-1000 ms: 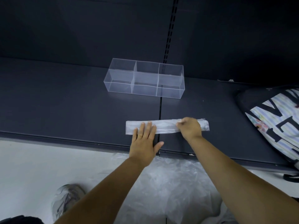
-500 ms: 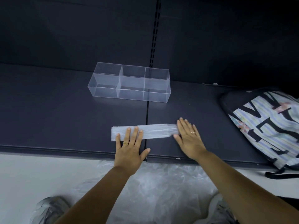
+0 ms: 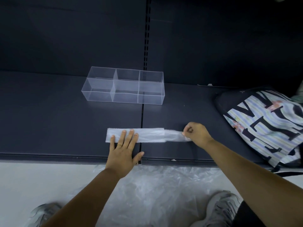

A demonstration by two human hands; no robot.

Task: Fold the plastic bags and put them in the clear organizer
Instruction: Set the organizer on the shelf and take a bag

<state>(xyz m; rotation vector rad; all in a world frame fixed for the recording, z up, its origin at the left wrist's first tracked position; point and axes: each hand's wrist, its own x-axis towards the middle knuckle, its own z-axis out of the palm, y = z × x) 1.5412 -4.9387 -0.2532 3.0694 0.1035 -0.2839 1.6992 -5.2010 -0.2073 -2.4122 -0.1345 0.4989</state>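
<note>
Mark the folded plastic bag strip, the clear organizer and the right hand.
Folded translucent plastic bag strip (image 3: 150, 135), head view, middle of its flat top.
Clear plastic three-compartment organizer (image 3: 124, 97), head view, front wall of middle compartment.
Right hand (image 3: 196, 133), head view, back of the hand.

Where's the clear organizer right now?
In the head view, the clear organizer sits on the dark shelf, behind the folded bag strip and left of the striped tote.
</note>
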